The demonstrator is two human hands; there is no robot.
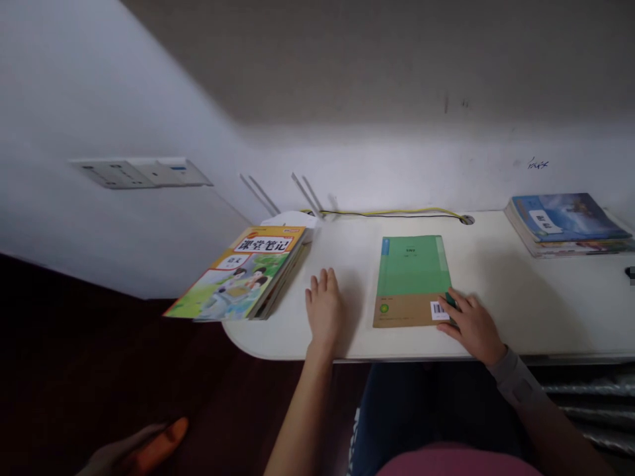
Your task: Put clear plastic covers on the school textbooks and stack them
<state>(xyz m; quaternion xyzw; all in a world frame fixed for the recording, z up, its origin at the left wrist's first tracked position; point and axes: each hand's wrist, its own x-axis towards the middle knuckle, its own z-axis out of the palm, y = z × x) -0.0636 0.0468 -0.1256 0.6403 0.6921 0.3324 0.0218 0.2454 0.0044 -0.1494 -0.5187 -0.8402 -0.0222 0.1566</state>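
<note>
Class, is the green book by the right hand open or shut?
Shut: the green book lies flat, cover up, no pages spread, with the right hand resting at its corner.

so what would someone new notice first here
The bright yellow and green 课堂笔记 book at the left end of the white desk catches the eye first, its corner jutting past the desk edge. Next comes the green and tan book mid-desk, with the right hand on its lower right corner and the left hand lying on the desk to its left. A stack of books sits against the wall at far right.
</note>
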